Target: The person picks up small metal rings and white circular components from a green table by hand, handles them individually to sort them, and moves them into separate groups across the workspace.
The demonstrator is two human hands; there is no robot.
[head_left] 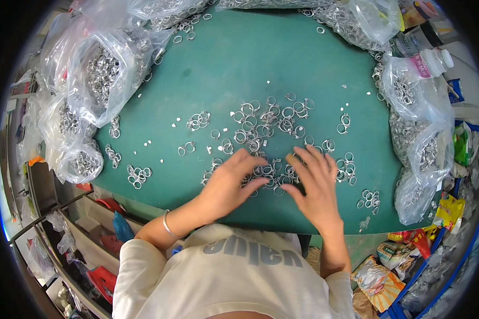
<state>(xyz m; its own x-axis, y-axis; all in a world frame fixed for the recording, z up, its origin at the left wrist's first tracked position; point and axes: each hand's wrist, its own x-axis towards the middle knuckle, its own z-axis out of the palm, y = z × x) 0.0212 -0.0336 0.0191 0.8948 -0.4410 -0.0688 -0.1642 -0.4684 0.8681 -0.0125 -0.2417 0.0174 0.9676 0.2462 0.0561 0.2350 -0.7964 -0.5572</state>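
Mid-sorting, I'd judge, my left hand (226,183) and right hand (316,187) apart, fingers loosely curved around silver rings (267,170) by the middle of the tabletop's (223,58) near edge; next move calls for a light fingertip pinch.

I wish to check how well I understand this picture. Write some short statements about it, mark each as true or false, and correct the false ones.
1. The tabletop is green. True.
2. Rings lie between the left hand and the right hand. True.
3. The bracelet is on the right forearm. False: it is on the left forearm.
4. The white bottle is at the picture's left. False: it is at the right.
5. The shirt is black. False: it is cream-coloured.
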